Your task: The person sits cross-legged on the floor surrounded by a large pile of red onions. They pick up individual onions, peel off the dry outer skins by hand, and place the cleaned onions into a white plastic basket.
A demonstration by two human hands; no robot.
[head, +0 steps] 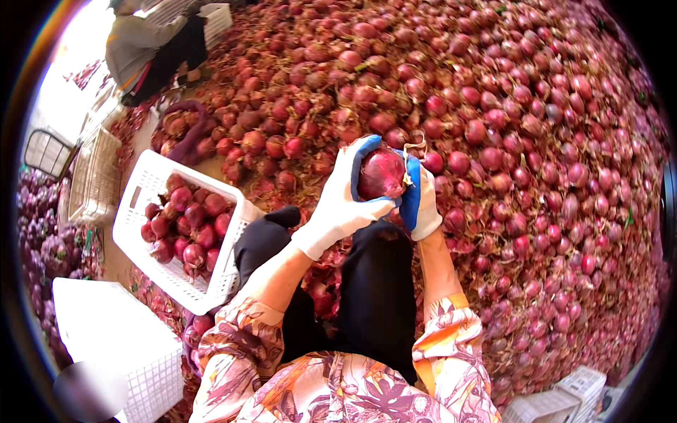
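Note:
A large red onion (378, 174) is cupped in my left hand (344, 185), which wears a white glove with a blue coated palm. My right hand (421, 198), gloved the same way, is up against the onion's root or stem end. Dry, pale strands (415, 145) stick out by its fingertips. Whether a tool is in the right hand cannot be seen. Both hands are above my knees, in front of a wide heap of red onions (492, 158). To my left, a white plastic crate (143, 227) holds several onions (193, 227).
Another white crate (153, 391) stands at the lower left. A co-worker (143, 53) sits at the upper left near a crate (217, 24). A purple mesh sack (190, 132) with onions lies beyond my crate. More crates (560, 402) are at the lower right.

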